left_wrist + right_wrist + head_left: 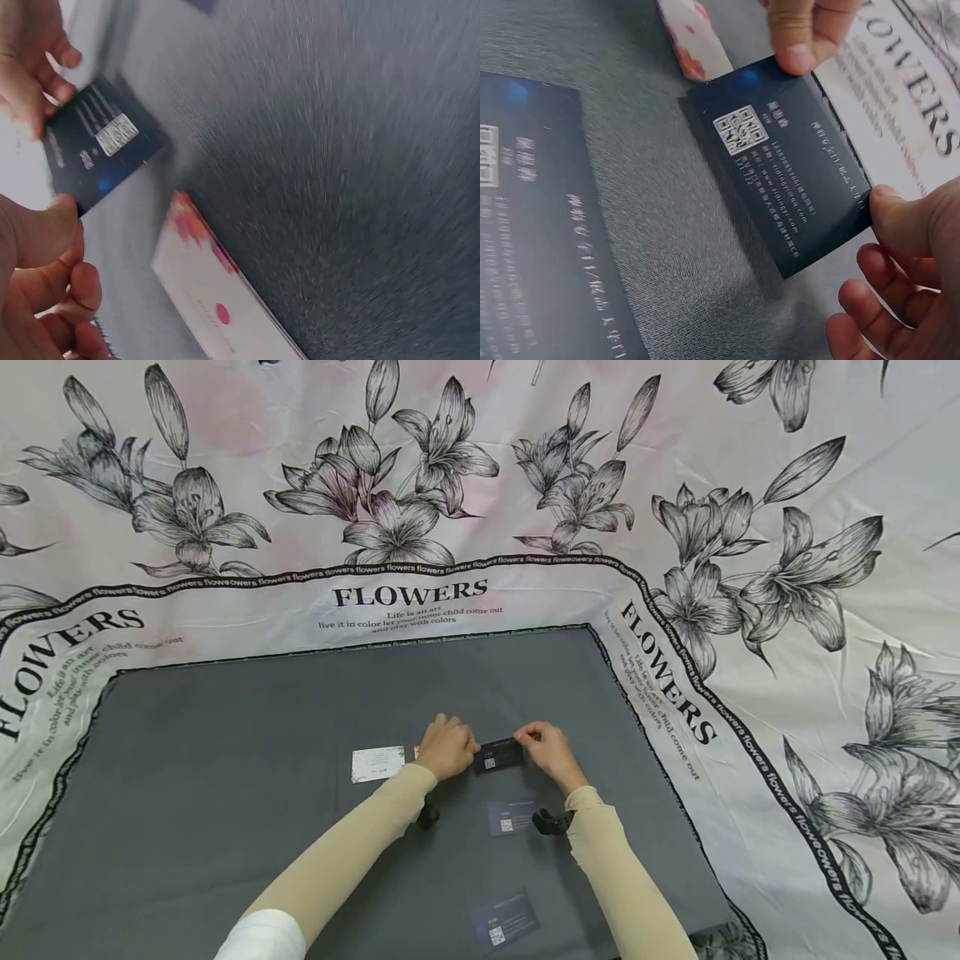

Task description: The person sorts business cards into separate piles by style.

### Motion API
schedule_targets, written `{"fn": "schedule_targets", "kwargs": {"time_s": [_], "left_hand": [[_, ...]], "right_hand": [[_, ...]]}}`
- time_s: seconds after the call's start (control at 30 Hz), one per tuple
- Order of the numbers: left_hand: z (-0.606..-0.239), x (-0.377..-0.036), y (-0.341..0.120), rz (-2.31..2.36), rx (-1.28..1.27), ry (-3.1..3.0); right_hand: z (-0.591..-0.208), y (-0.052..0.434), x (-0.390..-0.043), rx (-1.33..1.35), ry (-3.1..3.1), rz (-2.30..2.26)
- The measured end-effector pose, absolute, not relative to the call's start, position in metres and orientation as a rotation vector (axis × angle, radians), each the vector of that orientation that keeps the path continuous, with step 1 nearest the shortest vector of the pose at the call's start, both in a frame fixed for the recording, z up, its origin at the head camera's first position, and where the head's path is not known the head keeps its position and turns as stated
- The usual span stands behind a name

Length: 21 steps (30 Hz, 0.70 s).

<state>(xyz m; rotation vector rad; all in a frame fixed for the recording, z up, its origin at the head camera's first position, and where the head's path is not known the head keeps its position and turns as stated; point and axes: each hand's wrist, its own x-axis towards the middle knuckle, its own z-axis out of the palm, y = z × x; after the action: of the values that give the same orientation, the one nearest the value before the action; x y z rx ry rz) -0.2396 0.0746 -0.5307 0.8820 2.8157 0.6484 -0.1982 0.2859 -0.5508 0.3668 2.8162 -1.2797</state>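
A dark business card (500, 756) with a QR code and pale print is pinched between both hands, slightly above the grey cloth. My left hand (447, 747) pinches its left end between thumb and finger. At the opposite end my right hand (551, 752) pinches the card's corner, as the right wrist view shows, with the other fingers loosely curled. Next to the left hand lies a stack of white cards with pink and red blotches (202, 277), mostly hidden by that hand in the head view. Left of it sits a white card (378, 764) with small print.
Two more dark cards lie nearer my body: one (512, 817) by the right wrist's black strap (552, 822), the other (505, 922) near the front. Grey cloth (225, 777) covers the table, bordered by a white flower-printed band (420, 606) with lettering.
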Motion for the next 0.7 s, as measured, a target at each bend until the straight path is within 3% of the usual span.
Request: {"fn": "schedule_targets", "kwargs": {"time_s": [0.7], "left_hand": [[-0.562,-0.262,0.100,0.317,0.805,2.938]], "right_hand": [[-0.578,0.283,-0.220,0.422,2.967,-0.826]]}}
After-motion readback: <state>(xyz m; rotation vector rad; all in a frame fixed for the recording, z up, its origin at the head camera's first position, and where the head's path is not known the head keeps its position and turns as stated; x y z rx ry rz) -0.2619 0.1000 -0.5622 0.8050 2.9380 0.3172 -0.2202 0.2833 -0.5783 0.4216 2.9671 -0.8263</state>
